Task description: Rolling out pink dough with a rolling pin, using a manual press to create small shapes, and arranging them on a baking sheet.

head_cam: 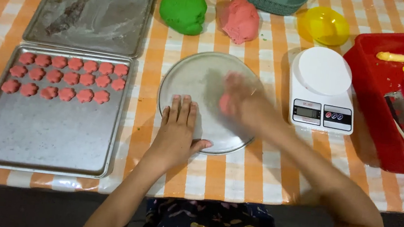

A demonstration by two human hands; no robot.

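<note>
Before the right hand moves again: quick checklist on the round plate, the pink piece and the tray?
1. Left hand steadies the round plate: ok, palm flat on its near edge.
2. Right hand on the pink dough piece: ok, though motion blur hides the grip.
3. Free space on the near baking tray: ok, the pink flower shapes fill only its far part.
4. Dough supply: ok, pink lump and green lump sit beyond the plate.
5. Kitchen scale unloaded: ok, nothing on its platform.
6. Piece's shape: cannot tell, blurred.
</note>
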